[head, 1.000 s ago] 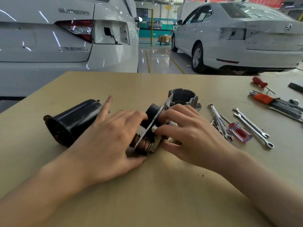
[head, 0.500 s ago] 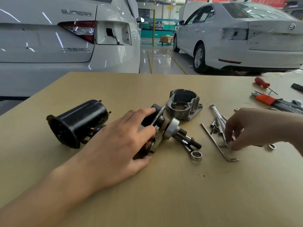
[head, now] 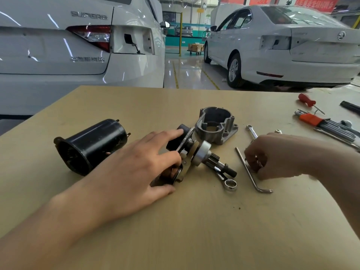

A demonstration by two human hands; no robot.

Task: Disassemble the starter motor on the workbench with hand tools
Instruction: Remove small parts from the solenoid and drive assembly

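The starter motor lies in pieces on the workbench (head: 194, 221). The black cylindrical motor housing (head: 91, 145) lies on its side at the left. My left hand (head: 140, 168) grips the armature assembly (head: 202, 154) by its copper end and metal plate; the pinion shaft points right. Behind it stands the grey aluminium nose housing (head: 216, 125). My right hand (head: 272, 154) is down on the pile of tools to the right, fingers curled over them. What they hold is hidden. An L-shaped hex key (head: 251, 172) lies just left of that hand.
A ring spanner (head: 229, 185) lies under the shaft tip, and another spanner (head: 252, 131) pokes out beyond my right hand. A red screwdriver (head: 306, 101) and an orange-holdered hex key set (head: 311, 119) lie at the far right. Two white cars stand behind the bench.
My right hand left the armature assembly and moved right onto the tool pile, then curled its fingers there. My left hand kept its grip on the assembly.
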